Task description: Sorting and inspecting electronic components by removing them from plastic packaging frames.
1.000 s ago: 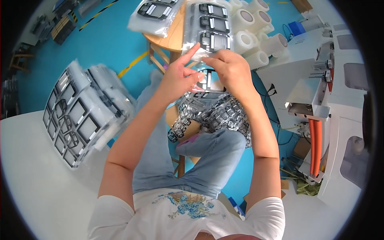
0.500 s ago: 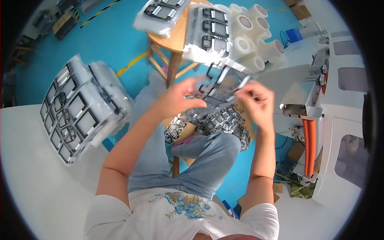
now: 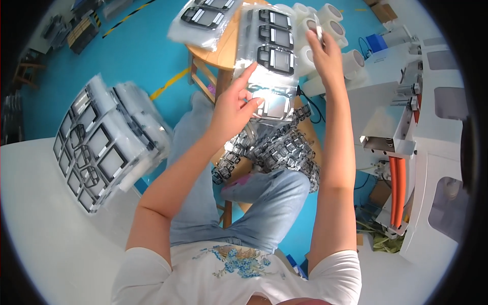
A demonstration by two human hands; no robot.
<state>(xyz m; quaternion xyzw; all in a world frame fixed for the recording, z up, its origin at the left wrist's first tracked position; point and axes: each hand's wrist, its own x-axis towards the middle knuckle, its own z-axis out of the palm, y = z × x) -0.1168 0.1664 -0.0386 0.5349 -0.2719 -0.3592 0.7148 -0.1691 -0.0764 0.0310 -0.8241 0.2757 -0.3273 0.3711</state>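
Observation:
A long clear plastic sheet (image 3: 241, 48) with a column of black rectangular frame parts (image 3: 275, 36) runs off the wooden stool. Its near end, bright with glare, hangs over the stool's edge. My left hand (image 3: 230, 109) rests at the sheet's left edge, index finger stretched out and thumb apart, touching the film. Farther off to the right, my right hand (image 3: 328, 58) is closed on a thin pale piece (image 3: 318, 29), seen nearly edge-on, above the white rolls. Below the sheet lies a heap of small dark frame pieces (image 3: 284, 147).
A wooden stool (image 3: 229, 56) also bears another bagged stack (image 3: 195, 30) at its left. White film rolls (image 3: 333, 28) stand behind. Stacked sheets of frames (image 3: 96, 142) lie on a white table (image 3: 30, 183) at left. A white machine (image 3: 437, 162) with orange tubes (image 3: 397, 190) is at right.
My hands have come apart from the dark frame piece they were handling together. The right hand moved far out and to the right; the left moved slightly up to the sheet's edge.

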